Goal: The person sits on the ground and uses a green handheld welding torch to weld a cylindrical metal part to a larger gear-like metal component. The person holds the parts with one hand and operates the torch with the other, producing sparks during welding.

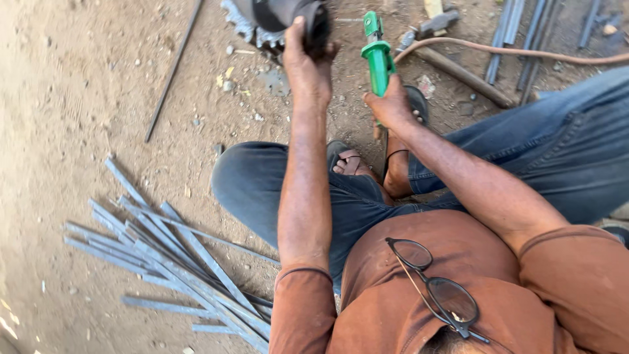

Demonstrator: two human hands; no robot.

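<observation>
A heap of thin grey metal strips (167, 255) lies fanned out on the dirt floor (65, 98), well to the left of and below both sets of fingers. Farther up, a long dark rod (171, 73) lies aslant on the dirt, left of the left hand.

The left hand (306, 62) reaches forward with its fingers curled tight around a dark, rounded tool head (288, 16); the thumb lies along the top. A toothed grey metal part (246, 26) shows just beyond the fingertips, partly hidden by the tool.

Just to the right, the right hand (392, 105) has its fingers wrapped shut round the lower end of a green handle (379, 62), which sticks up and away from the knuckles. Under that wrist sit sandalled feet (367, 164) and blue jeans (308, 190).

Right of the green handle, an orange hose (524, 51) runs across the ground, with a hammer (432, 25) and several steel bars (508, 33) beyond it. Near the person's chest, spectacles (432, 288) hang from a brown shirt (393, 308).
</observation>
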